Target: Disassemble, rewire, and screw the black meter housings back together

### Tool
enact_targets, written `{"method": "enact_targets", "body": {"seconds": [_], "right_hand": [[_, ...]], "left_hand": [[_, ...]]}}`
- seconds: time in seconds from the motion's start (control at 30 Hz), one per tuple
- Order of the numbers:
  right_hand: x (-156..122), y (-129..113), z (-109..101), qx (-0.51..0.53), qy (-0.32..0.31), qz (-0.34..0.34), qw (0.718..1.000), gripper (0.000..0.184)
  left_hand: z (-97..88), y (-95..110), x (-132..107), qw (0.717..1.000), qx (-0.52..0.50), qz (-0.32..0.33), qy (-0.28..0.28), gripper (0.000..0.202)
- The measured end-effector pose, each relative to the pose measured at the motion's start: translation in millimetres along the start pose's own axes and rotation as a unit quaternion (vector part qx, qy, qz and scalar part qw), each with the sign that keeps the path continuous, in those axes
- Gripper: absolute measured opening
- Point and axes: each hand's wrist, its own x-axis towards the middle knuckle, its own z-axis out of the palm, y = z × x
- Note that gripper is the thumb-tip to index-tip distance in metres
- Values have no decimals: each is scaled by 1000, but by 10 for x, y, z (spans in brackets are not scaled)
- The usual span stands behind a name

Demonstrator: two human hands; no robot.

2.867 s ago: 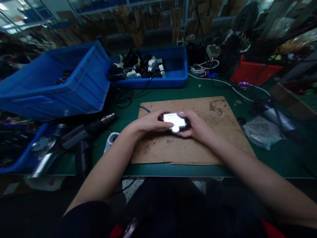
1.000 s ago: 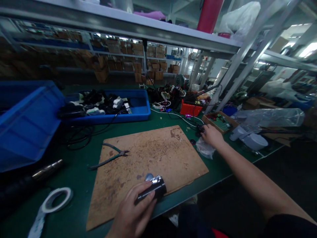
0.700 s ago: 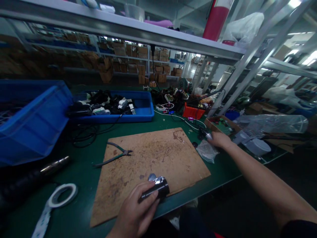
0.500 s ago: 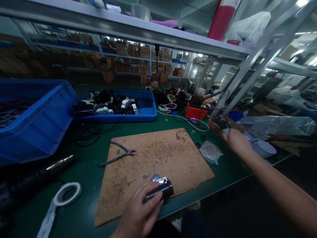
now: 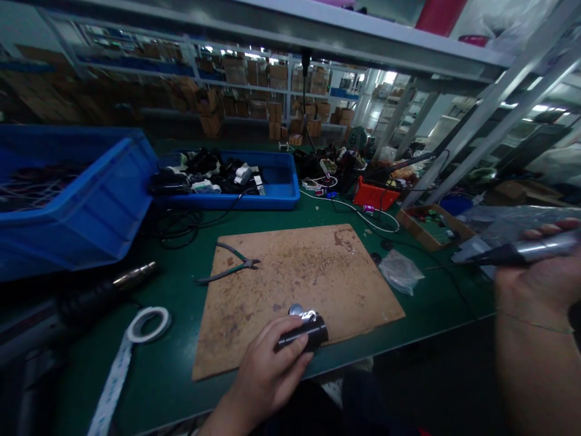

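Observation:
My left hand (image 5: pixel 276 357) is closed around a short black cylinder (image 5: pixel 313 335) at the front edge of the brown board (image 5: pixel 290 290). A shiny silver piece (image 5: pixel 308 316) shows on its far side, beside a small round grey disc (image 5: pixel 296 309); whether they are joined to it I cannot tell. At the far right, my right hand (image 5: pixel 540 272) grips what looks like an electric screwdriver (image 5: pixel 540 248), with a silver body, black nose and thin bit pointing left. Part of its body is cut off by the picture edge. Diagonal cutters (image 5: pixel 247 263) lie with handles spread on the board's left side.
Left stand a blue bin (image 5: pixel 100 224) of wires and a blue tray (image 5: pixel 272 201) of black and white parts. A heat gun (image 5: pixel 91 303) and a tape roll (image 5: pixel 149 325) lie nearer. Rightward are a plastic bag (image 5: pixel 400 272), a cardboard box (image 5: pixel 431 233) and metal posts (image 5: pixel 494 91).
My right hand has come away from the cardboard box, toward me and right, and the screwdriver now shows in it. My left hand keeps hold of the black cylinder. The view has shifted.

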Motion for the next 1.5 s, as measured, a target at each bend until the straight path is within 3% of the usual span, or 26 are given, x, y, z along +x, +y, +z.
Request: {"method": "enact_targets", "body": {"seconds": [0.03, 0.07, 0.17, 0.27, 0.43, 0.67, 0.93, 1.27, 1.5], "right_hand": [[-93, -61, 183, 93, 100, 3, 991, 20], [-191, -127, 380, 164, 104, 34, 980, 23], [-484, -309, 974, 233, 18, 108, 966, 22], [-715, -361, 1448, 238, -6, 99, 966, 19], [-896, -205, 1873, 222, 3, 65, 973, 23], [-961, -172, 1929, 237, -36, 79, 967, 19], [-891, -358, 1778, 241, -16, 93, 966, 20], [-972, -165, 1960, 225, -26, 95, 969, 19], [-888, -398, 1794, 262, -18, 103, 960, 20]], "left_hand": [[13, 0, 9, 1000, -5, 7, 7, 49], [28, -1, 19, 1000, -12, 13, 17, 47], [63, 0, 47, 998, -31, 17, 44, 41], [73, 12, 56, 998, -46, 1, 53, 35], [69, 47, 79, 996, -62, -5, 61, 31], [78, 87, 133, 993, -82, -1, 86, 32], [40, 151, 181, 984, -129, -105, 70, 23], [85, 196, 256, 972, -140, -166, 95, 12], [77, 233, 282, 969, -101, -212, 78, 6]]}}
